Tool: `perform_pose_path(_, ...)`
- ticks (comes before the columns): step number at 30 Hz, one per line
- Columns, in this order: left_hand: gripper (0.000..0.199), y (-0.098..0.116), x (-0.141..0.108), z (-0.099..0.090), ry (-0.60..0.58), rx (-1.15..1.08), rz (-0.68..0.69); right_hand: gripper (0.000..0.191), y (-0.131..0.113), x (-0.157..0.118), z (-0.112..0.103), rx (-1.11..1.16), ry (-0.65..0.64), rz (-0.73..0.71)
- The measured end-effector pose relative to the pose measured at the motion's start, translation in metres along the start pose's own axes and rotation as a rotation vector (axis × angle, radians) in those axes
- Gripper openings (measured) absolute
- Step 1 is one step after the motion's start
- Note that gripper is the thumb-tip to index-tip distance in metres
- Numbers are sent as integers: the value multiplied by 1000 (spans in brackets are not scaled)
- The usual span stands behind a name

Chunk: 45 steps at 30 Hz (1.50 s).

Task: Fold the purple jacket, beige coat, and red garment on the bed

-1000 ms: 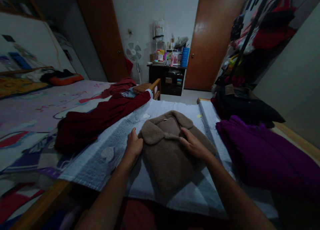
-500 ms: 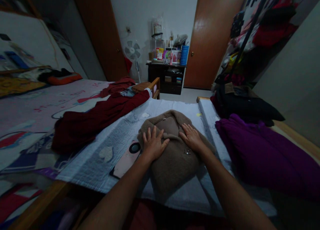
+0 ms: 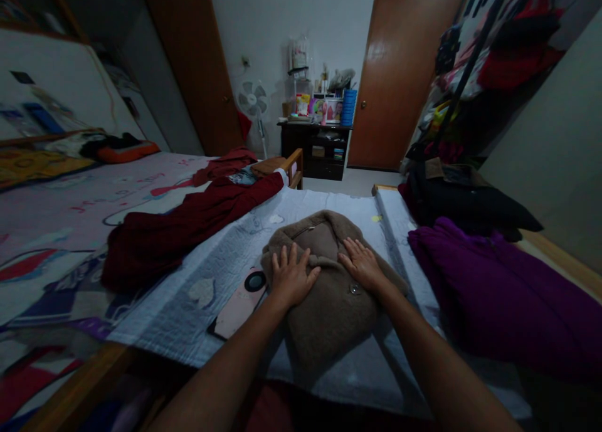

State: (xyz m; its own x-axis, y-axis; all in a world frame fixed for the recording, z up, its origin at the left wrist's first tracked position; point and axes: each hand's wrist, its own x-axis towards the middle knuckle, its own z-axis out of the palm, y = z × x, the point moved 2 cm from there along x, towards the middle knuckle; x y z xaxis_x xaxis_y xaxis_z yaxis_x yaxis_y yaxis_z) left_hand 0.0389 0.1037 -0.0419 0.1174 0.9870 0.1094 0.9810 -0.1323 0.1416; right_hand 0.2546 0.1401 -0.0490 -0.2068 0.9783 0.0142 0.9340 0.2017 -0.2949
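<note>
"Brown and fuzzy, the coat (image 3: pixel 332 319) is folded on the pale sheet (image 3: pixel 183 319). Is it gripped?"

"No. The left hand (image 3: pixel 291 278) is spread flat on it, and the right hand (image 3: pixel 361 264) is laid flat near the collar (image 3: pixel 324 216). Nothing is grasped by either."

"How is the pressing best done?"

"Softly, with whole palms, it seems. Both sides should be pushed down alike, so that no lumps are left, and the collar should be kept smooth."

"Which way is the coat pointed?"

"Its collar is turned to the far end, toward the cupboard (image 3: pixel 296 147). Its long way seems to be set from collar to near corner (image 3: pixel 308 355), a bit slanted. A phone (image 3: pixel 237 303) is seen just beside it."
</note>
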Motion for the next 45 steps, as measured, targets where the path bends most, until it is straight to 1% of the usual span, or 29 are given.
perform_pose_path(2,68,-2,1,-4,-11,-31,5,66,-1,0,-5,1,3,-9)
perform_pose_path(5,67,-6,8,-15,-55,-91,4,63,-4,8,-25,-1,-33,-61)
perform_pose_path(6,66,-8,12,-20,-49,-101,-1,58,-6,14,-33,-7,-53,-77)
perform_pose_path(8,63,-10,23,-29,2,-92,-11,47,-10,30,-50,-23,-61,-90)
perform_pose_path(10,60,-12,36,-32,63,-59,-12,41,-16,50,-61,-31,13,-104)
perform_pose_path(11,59,-13,42,-31,83,-42,-8,41,-19,61,-63,-32,62,-124)
perform_pose_path(13,58,-14,52,-24,84,-18,2,49,-24,80,-56,-37,112,-156)
perform_pose_path(14,58,-15,55,-19,70,-14,6,55,-26,88,-48,-38,104,-154)
perform_pose_path(16,59,-17,60,-8,31,-14,6,63,-27,98,-30,-38,50,-129)
perform_pose_path(18,60,-18,62,0,-5,-14,-3,66,-26,102,-13,-44,-8,-114)
perform_pose_path(20,61,-18,62,4,-24,-6,-11,68,-24,101,-3,-62,-46,-111)
perform_pose_path(22,61,-17,61,5,-33,0,-13,69,-22,100,1,-81,-71,-104)
perform_pose_path(27,61,-17,61,7,-11,3,-5,73,-22,102,3,-116,-114,-84)
perform_pose_path(33,59,-17,59,9,4,-3,-3,73,-23,103,5,-121,-123,-74)
perform_pose_path(36,58,-17,59,9,10,-33,-4,70,-22,101,4,-99,-90,-74)
perform_pose_path(38,58,-18,59,7,50,-74,-2,65,-21,99,-1,-52,-30,-82)
perform_pose_path(41,56,-21,55,-3,187,-197,-5,56,-19,97,-13,68,62,-111)
perform_pose_path(43,53,-24,46,-13,305,-286,-22,51,-18,93,-24,156,87,-105)
perform_pose_path(45,49,-27,30,-23,400,-338,-40,51,-18,85,-36,215,97,-101)
